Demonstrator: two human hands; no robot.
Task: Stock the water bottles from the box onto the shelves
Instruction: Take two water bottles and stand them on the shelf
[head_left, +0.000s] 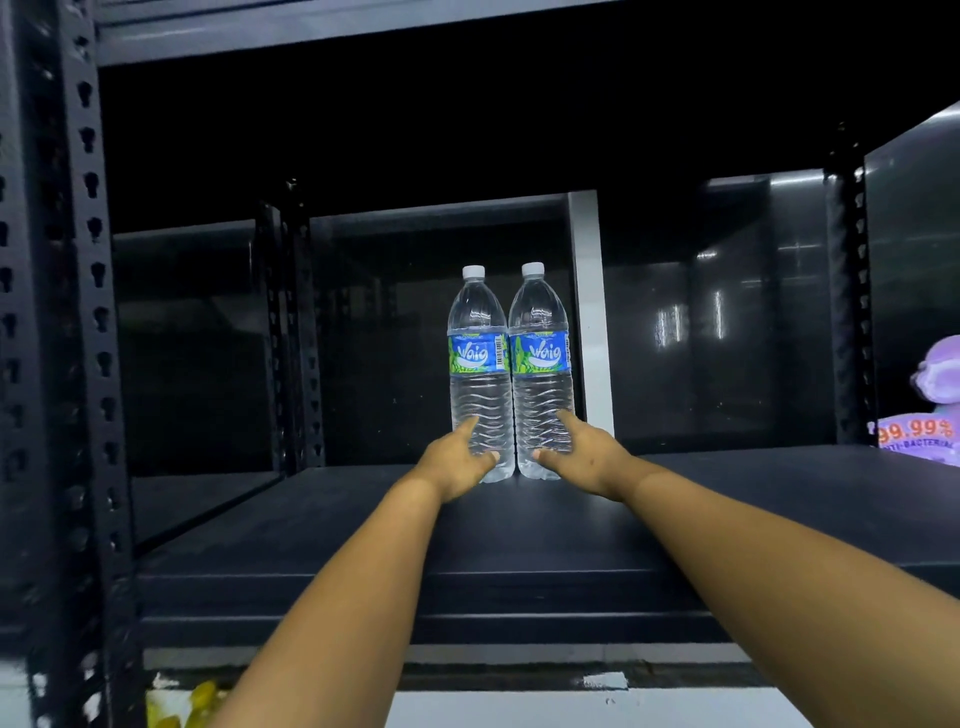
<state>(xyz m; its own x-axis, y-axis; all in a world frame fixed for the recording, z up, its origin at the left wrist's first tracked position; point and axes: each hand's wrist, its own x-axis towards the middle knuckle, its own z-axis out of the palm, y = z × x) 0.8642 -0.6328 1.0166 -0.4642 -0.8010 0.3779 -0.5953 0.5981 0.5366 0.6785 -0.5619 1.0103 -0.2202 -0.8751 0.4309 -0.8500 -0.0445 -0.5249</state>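
Note:
Two clear water bottles with white caps and blue-green labels stand upright side by side, touching, deep on the dark shelf board (322, 519). My left hand (460, 460) holds the lower part of the left bottle (479, 364), thumb in front and fingers round its left side. My right hand (582, 457) grips the base of the right bottle (540, 358) the same way from the right. Both bottles' bottoms rest on the board. The box is not in view.
A black slotted upright (88, 338) frames the shelf on the left, another (852, 291) on the right. A purple-white package (930, 410) sits at the far right. A shelf board (311, 36) runs overhead. Yellow items (182, 701) show below left.

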